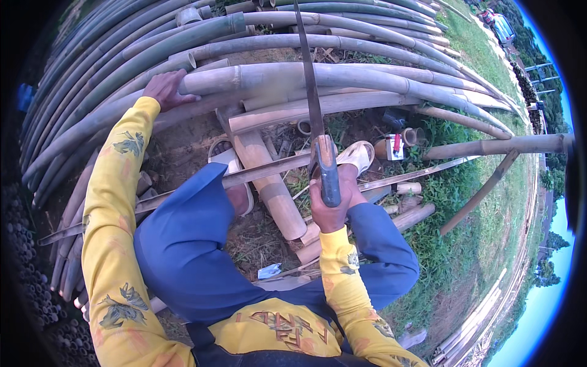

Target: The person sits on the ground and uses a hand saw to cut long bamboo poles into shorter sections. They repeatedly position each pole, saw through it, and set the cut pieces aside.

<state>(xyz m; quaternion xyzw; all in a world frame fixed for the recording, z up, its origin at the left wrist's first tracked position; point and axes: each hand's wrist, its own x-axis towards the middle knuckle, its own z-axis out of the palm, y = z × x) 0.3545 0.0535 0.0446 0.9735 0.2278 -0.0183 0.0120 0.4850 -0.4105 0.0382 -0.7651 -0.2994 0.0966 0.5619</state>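
A long, pale bamboo pole [367, 76] runs across in front of me from left to right. My left hand [166, 90] grips it at the left, with the thumb lying along its near side and the other fingers partly hidden. In my right hand [330, 211] is the handle of a handsaw [313, 92], fingers wrapped round it. The saw's long narrow blade points away from me and crosses the pole. A pale dusty blur hangs at the pole just left of the blade. Whether the teeth are in a cut is too unclear to tell.
More bamboo poles [122, 70] lie stacked beyond and to the left. A thick bamboo piece [275, 189] lies between my sandalled feet. Near the right foot is a white box with a red item [394, 147]. A bamboo rail [495, 147] with a slanted prop stands at the right, over grass.
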